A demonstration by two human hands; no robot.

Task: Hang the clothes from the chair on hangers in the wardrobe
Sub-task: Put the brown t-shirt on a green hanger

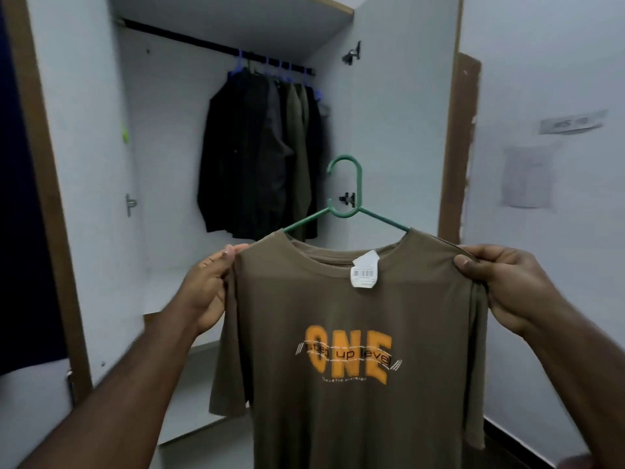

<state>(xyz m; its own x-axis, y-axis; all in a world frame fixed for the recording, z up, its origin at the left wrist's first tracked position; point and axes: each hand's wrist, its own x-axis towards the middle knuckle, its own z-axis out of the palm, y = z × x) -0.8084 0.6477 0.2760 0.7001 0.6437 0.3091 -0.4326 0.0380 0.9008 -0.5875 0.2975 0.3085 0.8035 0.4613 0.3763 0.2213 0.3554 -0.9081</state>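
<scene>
An olive-brown T-shirt (355, 316) with an orange "ONE" print and a white neck tag hangs on a green plastic hanger (351, 198), whose hook sticks up above the collar. My left hand (209, 286) pinches the shirt's left shoulder. My right hand (500, 282) grips the right shoulder. I hold the shirt up in front of the open wardrobe (169, 164). Inside, a black rail (189, 38) carries several dark and olive garments (263, 157) on blue hangers at its right end.
The wardrobe's left door (67, 198) stands open with a metal handle. The right door (399, 113) is open too, with hinges on it. A white wall (558, 231) with a taped paper is on the right. The rail's left part is bare.
</scene>
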